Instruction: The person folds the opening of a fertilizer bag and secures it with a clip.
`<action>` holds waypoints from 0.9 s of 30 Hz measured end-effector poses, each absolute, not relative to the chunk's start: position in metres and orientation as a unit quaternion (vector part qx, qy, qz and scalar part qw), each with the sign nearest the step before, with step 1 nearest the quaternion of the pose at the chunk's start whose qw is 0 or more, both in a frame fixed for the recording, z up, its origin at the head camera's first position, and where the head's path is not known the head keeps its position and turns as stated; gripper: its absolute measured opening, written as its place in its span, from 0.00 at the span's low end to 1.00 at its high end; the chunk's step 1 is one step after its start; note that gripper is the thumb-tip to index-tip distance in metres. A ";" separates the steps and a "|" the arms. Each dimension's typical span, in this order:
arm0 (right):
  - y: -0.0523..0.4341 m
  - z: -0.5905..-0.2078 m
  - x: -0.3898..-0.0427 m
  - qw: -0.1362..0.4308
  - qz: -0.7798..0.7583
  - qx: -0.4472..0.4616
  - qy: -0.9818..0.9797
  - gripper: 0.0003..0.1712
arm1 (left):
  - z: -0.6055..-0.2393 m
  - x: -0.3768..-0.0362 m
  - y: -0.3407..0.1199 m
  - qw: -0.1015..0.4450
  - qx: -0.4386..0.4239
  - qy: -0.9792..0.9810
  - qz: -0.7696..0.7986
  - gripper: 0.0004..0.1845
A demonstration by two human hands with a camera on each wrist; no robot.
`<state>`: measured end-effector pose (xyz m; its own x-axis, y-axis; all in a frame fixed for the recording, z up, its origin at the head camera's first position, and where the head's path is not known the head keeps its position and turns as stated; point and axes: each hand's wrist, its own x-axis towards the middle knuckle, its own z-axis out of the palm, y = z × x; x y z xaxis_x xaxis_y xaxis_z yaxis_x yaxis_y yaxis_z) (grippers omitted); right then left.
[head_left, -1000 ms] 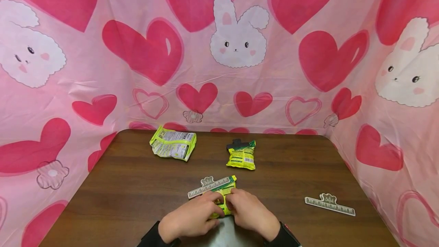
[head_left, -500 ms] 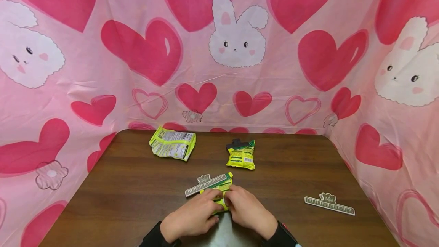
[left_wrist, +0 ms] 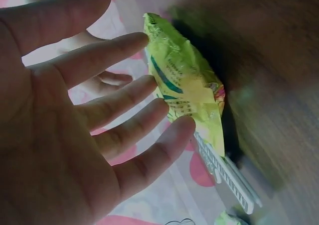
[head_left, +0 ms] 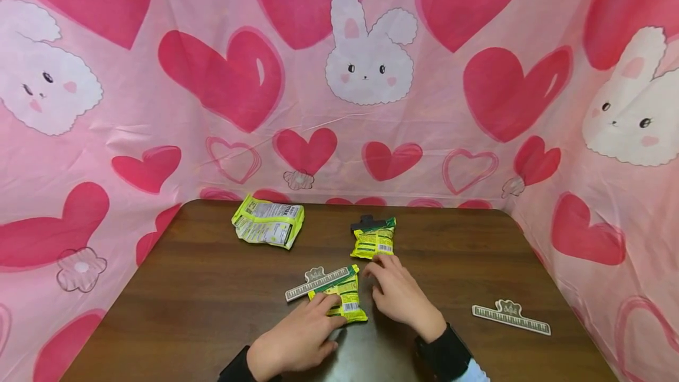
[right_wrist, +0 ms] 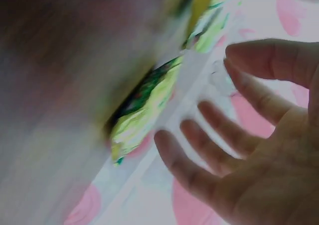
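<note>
Left hand: your left hand (head_left: 297, 341) is lying flat at about 6 o'clock on the table (head_left: 201, 299), fingers straight and spread, tips pressing the near clipped packet (head_left: 342, 299); in the left wrist view the fingers (left_wrist: 124, 110) are touching its wrapper (left_wrist: 187, 85).
Right hand: your right hand (head_left: 398, 293) is hovering open and holding nothing, fingers apart, between the near packet and the far clipped packet (head_left: 373, 241) at 12 o'clock.
Near packet: it is sitting at the table's centre, its white clip (head_left: 318, 282) clamped along the far edge.
Risk, sliding: you are only pressing with fingertips, so I judge the glossy wrapper could be skidding toward 3 o'clock if you push sideways.
Risk, clip: that long clip is overhanging toward 9 o'clock; a nudge could be levering it off.
Risk, knock: your right fingertips are coming just beside the far packet and could be shoving it and its black clip (head_left: 366, 221).
Count, packets: three, two clipped, one unclipped packet (head_left: 267, 229) at 11 o'clock.
Count, clips: three, two white, one black; the spare white clip (head_left: 510, 317) is lying at 3 o'clock.
</note>
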<state>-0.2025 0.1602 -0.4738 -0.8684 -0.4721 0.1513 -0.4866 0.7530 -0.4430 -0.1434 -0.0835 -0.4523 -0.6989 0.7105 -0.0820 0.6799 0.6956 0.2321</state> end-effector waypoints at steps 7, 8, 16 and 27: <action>0.169 -0.493 -0.220 -0.005 0.199 0.208 -0.958 0.36 | -0.454 -0.144 -0.083 0.112 0.366 0.920 0.085 0.18; 0.170 -0.494 -0.221 -0.014 0.195 0.203 -0.959 0.37 | -0.454 -0.144 -0.083 0.117 0.363 0.921 0.082 0.18; 0.172 -0.494 -0.221 -0.073 0.172 0.176 -0.966 0.36 | -0.448 -0.140 -0.080 0.135 0.333 0.931 0.064 0.18; 0.173 -0.486 -0.219 -0.110 0.160 0.162 -0.968 0.35 | -0.446 -0.134 -0.081 0.122 0.321 0.937 0.069 0.19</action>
